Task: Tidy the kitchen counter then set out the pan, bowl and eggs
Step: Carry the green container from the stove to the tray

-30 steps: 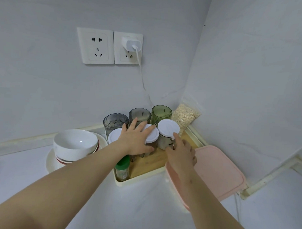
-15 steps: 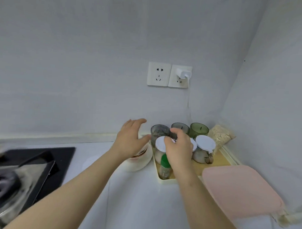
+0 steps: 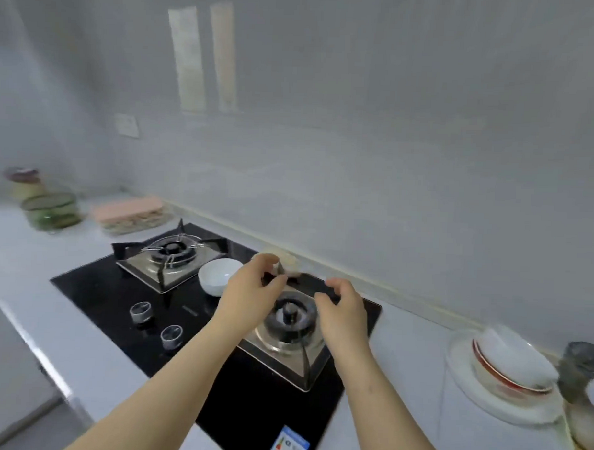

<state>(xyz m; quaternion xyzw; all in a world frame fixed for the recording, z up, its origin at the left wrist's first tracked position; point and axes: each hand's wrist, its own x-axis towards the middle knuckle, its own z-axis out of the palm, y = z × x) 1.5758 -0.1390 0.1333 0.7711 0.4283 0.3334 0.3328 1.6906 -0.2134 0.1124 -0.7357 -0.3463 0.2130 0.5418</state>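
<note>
Nearest, at six o'clock, a blue-edged sticker (image 3: 291, 443) lies by the front edge of the black stove (image 3: 118, 286), which is set into the white table (image 3: 402, 346). Two knobs (image 3: 141, 312) sit at about nine o'clock from the right burner (image 3: 290, 317). Both forearms reach over that burner. The right hand (image 3: 343, 304) hovers just past it at one o'clock, fingers loosely curled, with nothing in it. The left hand (image 3: 253, 290) is at eleven o'clock, its thumb and fingers bent towards a small pale thing (image 3: 282, 263) at the back edge of the stove. Blur hides whether it has hold of that or only nears it. My guess is that the thing is clutter to be cleared, since it stands where a pan would go; no pan is in view. The white bowl (image 3: 219, 276) stands upright on the glass between the burners, just beside the left hand at nine o'clock, so it looks already set out. At four o'clock a stack of bowls (image 3: 509, 363) rests on a plate (image 3: 474, 399), well apart from the stove, probably parked out of the way. Beyond the left burner (image 3: 172, 249), at ten o'clock, a pink-lidded box (image 3: 131, 214) and a green jar (image 3: 50, 209) stand near the wall; whether the box holds the eggs I cannot tell.
</note>
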